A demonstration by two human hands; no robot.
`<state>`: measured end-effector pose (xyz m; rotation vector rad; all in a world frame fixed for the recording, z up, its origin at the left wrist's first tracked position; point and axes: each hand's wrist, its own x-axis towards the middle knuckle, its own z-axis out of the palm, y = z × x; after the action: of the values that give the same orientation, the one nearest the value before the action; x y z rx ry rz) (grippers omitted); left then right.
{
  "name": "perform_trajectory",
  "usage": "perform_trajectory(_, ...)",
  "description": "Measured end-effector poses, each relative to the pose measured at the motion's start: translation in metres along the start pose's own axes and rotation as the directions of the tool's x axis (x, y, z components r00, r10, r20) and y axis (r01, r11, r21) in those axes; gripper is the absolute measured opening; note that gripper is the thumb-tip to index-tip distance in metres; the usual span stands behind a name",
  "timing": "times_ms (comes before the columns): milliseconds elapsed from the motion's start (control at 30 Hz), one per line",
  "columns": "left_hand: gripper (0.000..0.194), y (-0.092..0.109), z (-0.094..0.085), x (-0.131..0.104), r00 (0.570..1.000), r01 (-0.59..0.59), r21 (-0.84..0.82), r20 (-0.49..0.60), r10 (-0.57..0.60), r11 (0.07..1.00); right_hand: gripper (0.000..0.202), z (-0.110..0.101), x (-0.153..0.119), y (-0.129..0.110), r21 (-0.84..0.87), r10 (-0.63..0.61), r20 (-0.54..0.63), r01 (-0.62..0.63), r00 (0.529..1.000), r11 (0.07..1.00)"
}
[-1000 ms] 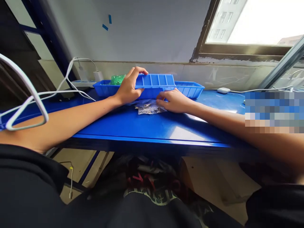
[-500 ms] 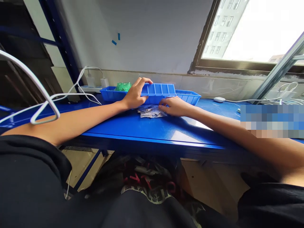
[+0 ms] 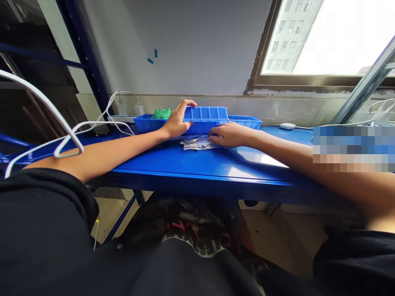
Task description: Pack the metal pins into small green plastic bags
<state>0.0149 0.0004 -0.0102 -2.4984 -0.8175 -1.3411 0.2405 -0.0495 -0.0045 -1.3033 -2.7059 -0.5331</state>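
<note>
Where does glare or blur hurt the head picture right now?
Head view: the window is blown out to white; bright reflections streak the blue tabletop; the right arm blurs toward the elbow; the clear bags' contents can't be made out.

The tilted storage bin (image 3: pixel 210 114) is bright blue, its side striped by evenly spaced ribs of the same blue, and the bin behind it (image 3: pixel 247 123) matches. A translucent green bundle (image 3: pixel 163 113) shows against that blue. The small plastic bags (image 3: pixel 197 144) look clear and silvery grey. The tabletop (image 3: pixel 173 162) is glossy deep blue, broken by whitish glare. Two blue tape strips (image 3: pixel 156 53) mark the grey wall (image 3: pixel 197 45); the window frame (image 3: pixel 305 80) is brown. The cable (image 3: pixel 37 86) is white, the sleeve (image 3: pixel 61 197) plain black, and the lettering (image 3: pixel 179 225) pinkish red.
</note>
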Motion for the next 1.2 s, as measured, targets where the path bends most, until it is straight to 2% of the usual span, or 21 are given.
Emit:
perform_trajectory(133, 0.055, 0.001, 0.0, -0.005, 1.0, -0.003, 0.022, 0.016, 0.003, 1.0, 0.04, 0.0, -0.002, -0.001, -0.039, -0.007, 0.03, 0.008, 1.0, 0.999)
perform_trajectory(300, 0.06, -0.006, -0.008, 0.0, 0.993, -0.102, 0.19, 0.082, 0.087, 0.977, 0.04, -0.005, -0.005, -0.004, -0.063, 0.007, 0.054, -0.004, 0.999, 0.998)
perform_trajectory(367, 0.062, -0.005, -0.012, 0.003, 0.989, -0.109, 0.215, 0.117, 0.085, 0.97, 0.04, -0.008, -0.007, -0.004, -0.068, -0.003, 0.065, 0.008, 0.998, 0.998)
perform_trajectory(433, 0.062, 0.0, -0.016, 0.006, 0.984, -0.058, 0.239, 0.178, 0.015, 0.969, 0.04, -0.01, -0.007, -0.003, -0.077, -0.007, 0.09, 0.014, 0.996, 0.997)
perform_trajectory(567, 0.062, 0.014, -0.017, 0.004, 0.944, 0.025, 0.269, 0.31, -0.111, 0.963, 0.045, -0.011, -0.007, -0.003, -0.066, -0.008, 0.165, 0.02, 0.986, 0.998)
perform_trajectory(700, 0.063, 0.022, -0.018, 0.003, 0.933, 0.048, 0.307, 0.326, -0.152, 0.951, 0.044, -0.012, -0.007, -0.006, -0.066, 0.017, 0.173, -0.006, 0.985, 0.998)
perform_trajectory(800, 0.063, 0.03, -0.024, 0.007, 0.904, 0.1, 0.399, 0.346, -0.25, 0.911, 0.043, -0.015, -0.009, -0.008, -0.069, 0.029, 0.201, -0.016, 0.979, 0.997)
perform_trajectory(900, 0.058, 0.033, -0.031, 0.012, 0.893, 0.164, 0.501, 0.291, -0.344, 0.85, 0.042, -0.017, -0.009, -0.008, -0.056, 0.006, 0.226, 0.006, 0.974, 0.998)
perform_trajectory(1033, 0.057, 0.026, -0.031, 0.01, 0.894, 0.198, 0.535, 0.245, -0.376, 0.821, 0.041, -0.017, -0.009, -0.007, -0.039, -0.019, 0.216, 0.028, 0.976, 0.999)
perform_trajectory(1200, 0.069, 0.016, -0.016, 0.002, 0.869, 0.077, 0.537, 0.377, -0.321, 0.84, 0.041, -0.015, -0.008, -0.006, -0.043, -0.013, 0.227, 0.023, 0.974, 0.999)
